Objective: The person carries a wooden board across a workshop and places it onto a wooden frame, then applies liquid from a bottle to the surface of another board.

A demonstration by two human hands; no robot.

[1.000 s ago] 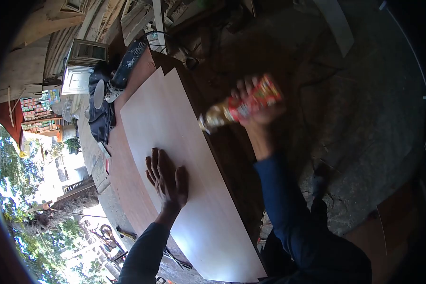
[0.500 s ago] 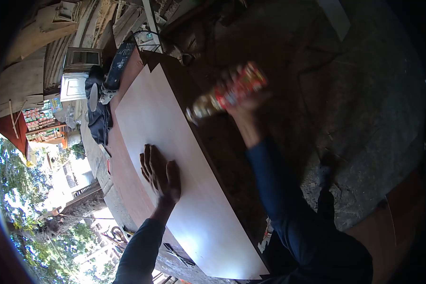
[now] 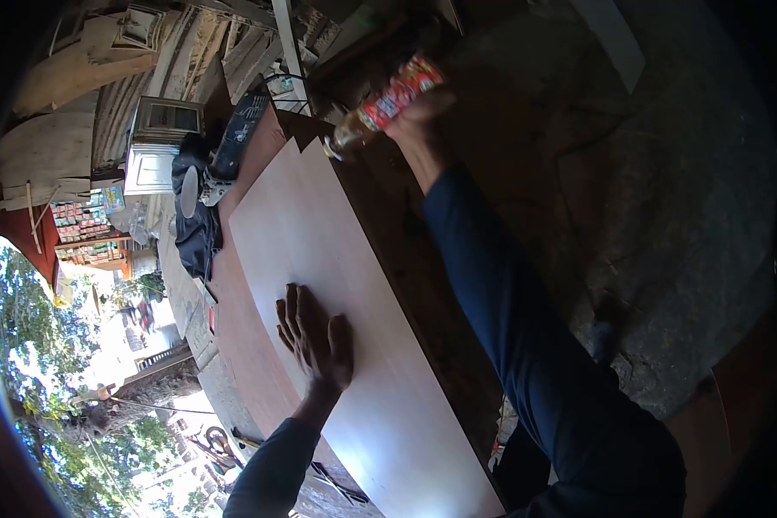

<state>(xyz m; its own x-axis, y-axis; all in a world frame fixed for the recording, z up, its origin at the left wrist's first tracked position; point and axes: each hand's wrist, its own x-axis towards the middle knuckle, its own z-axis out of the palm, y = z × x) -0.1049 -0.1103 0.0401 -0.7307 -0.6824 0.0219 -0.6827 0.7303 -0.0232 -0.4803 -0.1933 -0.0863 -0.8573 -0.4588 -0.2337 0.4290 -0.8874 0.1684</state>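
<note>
L hand (image 3: 318, 338) on board (image 3: 319, 233), bottle (image 3: 380, 105) over far end

The pale panel (image 3: 345, 328) lies along the bench with most of its face bare; only the left hand (image 3: 318, 338) rests flat on it, near the left long edge. From that hand up to the far notched end the face is clear. At the far end the bottle (image 3: 384, 102), gripped in the right hand (image 3: 416, 114), hangs tilted just above the corner, with the right sleeve (image 3: 501, 302) stretched over the panel's right edge, closing that side. Off the far left corner a power tool (image 3: 233, 142) and dark cloth (image 3: 194, 229) crowd the bench strip. Stacked timber (image 3: 207, 43) blocks the space beyond.
</note>
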